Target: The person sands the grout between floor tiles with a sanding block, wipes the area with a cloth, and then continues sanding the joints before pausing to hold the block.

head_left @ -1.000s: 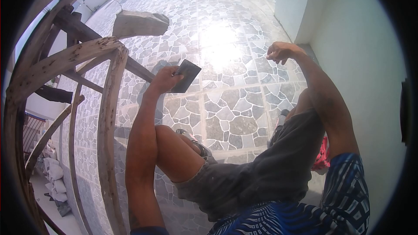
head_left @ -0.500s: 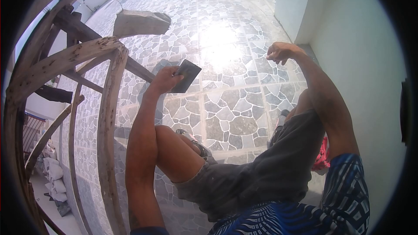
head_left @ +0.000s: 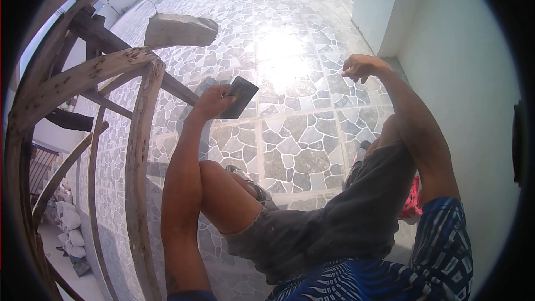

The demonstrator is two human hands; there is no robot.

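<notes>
Crouching over the stone-pattern tiled floor (head_left: 290, 150), the person works at its grout lines, and that floor is the landmark for everything else. Rising from the floor's left edge is a weathered wooden frame (head_left: 136, 150) of curved ribs, with a grey concrete block (head_left: 179, 29) lying on the floor beyond it. Along the floor's right edge stands a white plastered wall (head_left: 462, 78). Low at the right edge, beside the shorts, something pink shows (head_left: 412, 203); what it is cannot be told.

Above the floor's middle the left hand (head_left: 212, 102) is closed around one end of a dark rectangular rubber float (head_left: 238, 97), fingers wrapped on its near edge, the blade tilted and held just off the tiles or barely on them; contact cannot be told. Farther right, near the wall, the right hand (head_left: 361, 67) is curled into a loose fist with the wrist bent; it seems to hold nothing, though the palm is hidden.

Judging from this, the stroke would go best with the float laid at a shallow angle and drawn diagonally across the pale joints, so its edge does not dig grout out. Firm, even pressure from the wrapped fingers matters. The sun glare on the tiles ahead may hide smears, so checking from a lower angle seems wise.
</notes>
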